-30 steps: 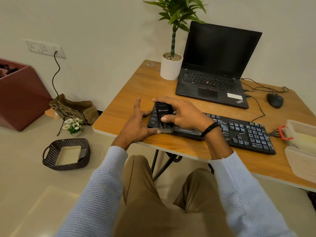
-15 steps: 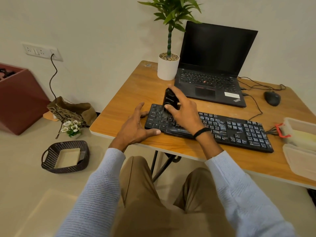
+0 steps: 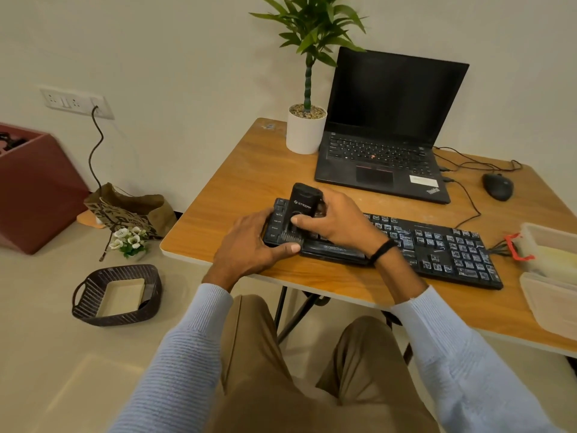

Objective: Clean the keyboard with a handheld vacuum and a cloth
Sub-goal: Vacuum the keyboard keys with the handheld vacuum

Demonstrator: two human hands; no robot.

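A black keyboard (image 3: 437,248) with dusty keys lies across the wooden table (image 3: 237,182). My right hand (image 3: 337,223) grips a small black handheld vacuum (image 3: 301,207), which stands upright with its brush end on the keys at the keyboard's left end. My left hand (image 3: 249,245) holds the keyboard's left end, thumb along its front edge and fingers round the side. No cloth is clearly visible; something yellow lies in a plastic box (image 3: 549,248) at the right edge.
An open black laptop (image 3: 387,142), a white potted plant (image 3: 306,129) and a wired mouse (image 3: 498,186) stand behind the keyboard. A second plastic container (image 3: 552,301) sits at the table's right front. On the floor lie a dark basket (image 3: 115,295) and a paper bag (image 3: 128,207).
The vacuum went up the keys and has come back down to the keyboard's front left. My left hand has closed in from open beside the keyboard to holding its left end.
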